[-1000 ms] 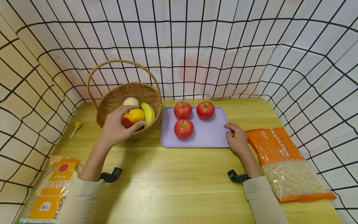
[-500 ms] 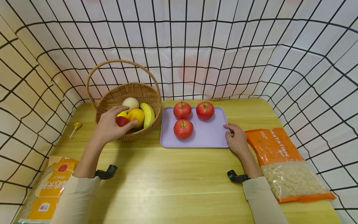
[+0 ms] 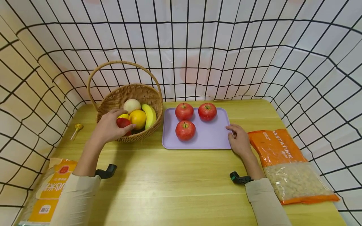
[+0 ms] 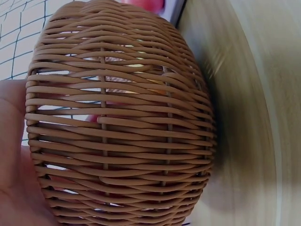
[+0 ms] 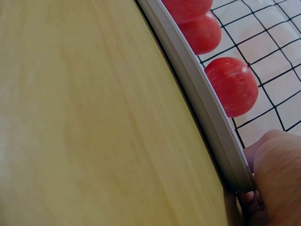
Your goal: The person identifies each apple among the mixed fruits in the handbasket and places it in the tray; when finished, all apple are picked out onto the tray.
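Observation:
In the head view, the wicker basket (image 3: 135,89) at left holds a red fruit (image 3: 123,122), an orange (image 3: 137,118), a banana (image 3: 150,115), a pale round fruit (image 3: 132,105) and a partly hidden yellow fruit (image 3: 123,116). My left hand (image 3: 108,126) reaches over the basket's near left rim, thumb and fingers spread about the red fruit. A gap shows between the upper finger and this fruit; whether the hidden fingers touch it is unclear. My right hand (image 3: 240,140) grips the right edge of the purple tray (image 3: 212,138), which bears three red apples (image 3: 185,130).
To the right lies an orange pasta bag (image 3: 288,166). A yellow-printed bag (image 3: 51,194) is at the near left, partly behind the left sleeve. A lollipop (image 3: 77,129) lies left of the basket. Black-gridded white cloth (image 3: 195,56) rises around the table (image 3: 175,188).
My left hand has shifted left, from around the orange to around the red fruit, and now sits slightly lower. More of the orange shows. My right hand has stayed on the tray.

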Tool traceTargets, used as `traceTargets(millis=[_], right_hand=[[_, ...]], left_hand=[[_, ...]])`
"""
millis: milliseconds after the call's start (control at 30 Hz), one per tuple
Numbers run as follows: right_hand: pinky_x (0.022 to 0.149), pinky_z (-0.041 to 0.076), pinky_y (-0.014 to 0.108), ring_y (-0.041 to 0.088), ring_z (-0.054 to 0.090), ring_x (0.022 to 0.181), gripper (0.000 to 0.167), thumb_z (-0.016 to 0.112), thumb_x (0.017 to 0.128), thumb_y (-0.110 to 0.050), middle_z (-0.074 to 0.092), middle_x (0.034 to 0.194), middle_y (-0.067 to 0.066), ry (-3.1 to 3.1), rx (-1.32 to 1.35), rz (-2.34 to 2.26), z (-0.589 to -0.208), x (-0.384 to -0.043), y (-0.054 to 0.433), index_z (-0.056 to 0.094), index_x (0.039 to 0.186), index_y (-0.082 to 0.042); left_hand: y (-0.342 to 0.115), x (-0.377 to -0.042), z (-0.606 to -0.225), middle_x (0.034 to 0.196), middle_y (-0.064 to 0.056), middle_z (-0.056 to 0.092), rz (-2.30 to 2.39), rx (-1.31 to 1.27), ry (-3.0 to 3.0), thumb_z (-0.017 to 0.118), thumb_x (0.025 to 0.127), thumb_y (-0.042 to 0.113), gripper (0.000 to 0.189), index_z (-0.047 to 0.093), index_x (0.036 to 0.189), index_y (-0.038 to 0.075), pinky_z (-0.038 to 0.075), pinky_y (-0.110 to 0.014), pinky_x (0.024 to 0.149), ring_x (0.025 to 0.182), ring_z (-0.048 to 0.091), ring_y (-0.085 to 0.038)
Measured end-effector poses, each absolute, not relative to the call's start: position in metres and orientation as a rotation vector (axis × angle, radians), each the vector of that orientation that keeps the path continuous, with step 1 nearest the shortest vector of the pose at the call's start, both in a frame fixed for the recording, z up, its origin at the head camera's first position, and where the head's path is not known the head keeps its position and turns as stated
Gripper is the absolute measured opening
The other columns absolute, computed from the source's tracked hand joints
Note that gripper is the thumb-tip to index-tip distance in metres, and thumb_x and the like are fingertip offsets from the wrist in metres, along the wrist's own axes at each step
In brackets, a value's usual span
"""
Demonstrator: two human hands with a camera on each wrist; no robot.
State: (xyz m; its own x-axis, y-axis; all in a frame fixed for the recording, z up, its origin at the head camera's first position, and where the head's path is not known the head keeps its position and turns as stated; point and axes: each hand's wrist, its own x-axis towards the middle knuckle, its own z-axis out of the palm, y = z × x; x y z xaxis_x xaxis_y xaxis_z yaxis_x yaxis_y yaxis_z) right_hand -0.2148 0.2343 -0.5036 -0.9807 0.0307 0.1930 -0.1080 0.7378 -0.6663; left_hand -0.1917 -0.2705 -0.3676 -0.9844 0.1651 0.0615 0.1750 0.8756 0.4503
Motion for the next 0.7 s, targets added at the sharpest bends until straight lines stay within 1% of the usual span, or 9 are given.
traceTargets(millis=[200, 300, 367, 433, 533, 700], right_hand=[[0.087, 0.042, 0.039, 0.032, 0.053, 0.103, 0.033, 0.055, 0.099, -0.006, 0.058, 0.142, 0.022, -2.747, 0.058, 1.083, -0.5043, -0.2145, 0.2343, 0.069, 0.128, 0.000], [0.088, 0.043, 0.040, 0.032, 0.054, 0.104, 0.033, 0.055, 0.099, -0.005, 0.058, 0.142, 0.022, -2.744, 0.053, 1.084, -0.5050, -0.2150, 0.2339, 0.069, 0.128, 0.000], [0.087, 0.043, 0.040, 0.032, 0.054, 0.103, 0.033, 0.056, 0.099, -0.004, 0.059, 0.142, 0.022, -2.740, 0.052, 1.082, -0.5049, -0.2150, 0.2334, 0.070, 0.128, 0.000], [0.087, 0.043, 0.039, 0.032, 0.054, 0.104, 0.032, 0.056, 0.099, -0.004, 0.059, 0.142, 0.022, -2.736, 0.051, 1.082, -0.5042, -0.2145, 0.2327, 0.070, 0.128, 0.001], [0.087, 0.043, 0.039, 0.032, 0.055, 0.103, 0.032, 0.056, 0.099, -0.004, 0.060, 0.141, 0.022, -2.729, 0.055, 1.081, -0.5035, -0.2140, 0.2325, 0.070, 0.127, 0.001], [0.087, 0.043, 0.039, 0.032, 0.055, 0.104, 0.032, 0.056, 0.099, -0.004, 0.059, 0.141, 0.022, -2.731, 0.052, 1.083, -0.5042, -0.2143, 0.2329, 0.070, 0.127, 0.001]], left_hand=[[-0.2724, -0.1931, -0.3659, 0.156, -0.031, 0.042, -0.710, -0.286, -3.095, 0.071, 0.093, 0.051, 0.074, 0.054, 0.146, 0.002, 0.050, -0.061, 0.097, 0.139, 0.041, -0.054], [-0.2718, -0.1934, -0.3656, 0.154, -0.032, 0.043, -0.696, -0.294, -3.118, 0.071, 0.094, 0.049, 0.073, 0.054, 0.146, 0.002, 0.052, -0.056, 0.093, 0.133, 0.047, -0.051], [-0.2716, -0.1937, -0.3657, 0.153, -0.032, 0.044, -0.684, -0.299, -3.131, 0.071, 0.094, 0.047, 0.071, 0.055, 0.146, 0.002, 0.054, -0.053, 0.088, 0.126, 0.051, -0.049], [-0.2715, -0.1940, -0.3659, 0.151, -0.031, 0.047, -0.672, -0.299, -3.139, 0.071, 0.094, 0.046, 0.070, 0.056, 0.145, 0.001, 0.054, -0.050, 0.086, 0.121, 0.053, -0.046], [-0.2723, -0.1950, -0.3666, 0.148, -0.030, 0.050, -0.653, -0.301, -3.151, 0.072, 0.093, 0.045, 0.068, 0.056, 0.143, 0.001, 0.054, -0.051, 0.086, 0.119, 0.053, -0.046], [-0.2747, -0.1965, -0.3666, 0.148, -0.031, 0.049, -0.626, -0.322, -3.178, 0.074, 0.090, 0.040, 0.069, 0.054, 0.145, 0.001, 0.054, -0.056, 0.088, 0.125, 0.050, -0.050]])
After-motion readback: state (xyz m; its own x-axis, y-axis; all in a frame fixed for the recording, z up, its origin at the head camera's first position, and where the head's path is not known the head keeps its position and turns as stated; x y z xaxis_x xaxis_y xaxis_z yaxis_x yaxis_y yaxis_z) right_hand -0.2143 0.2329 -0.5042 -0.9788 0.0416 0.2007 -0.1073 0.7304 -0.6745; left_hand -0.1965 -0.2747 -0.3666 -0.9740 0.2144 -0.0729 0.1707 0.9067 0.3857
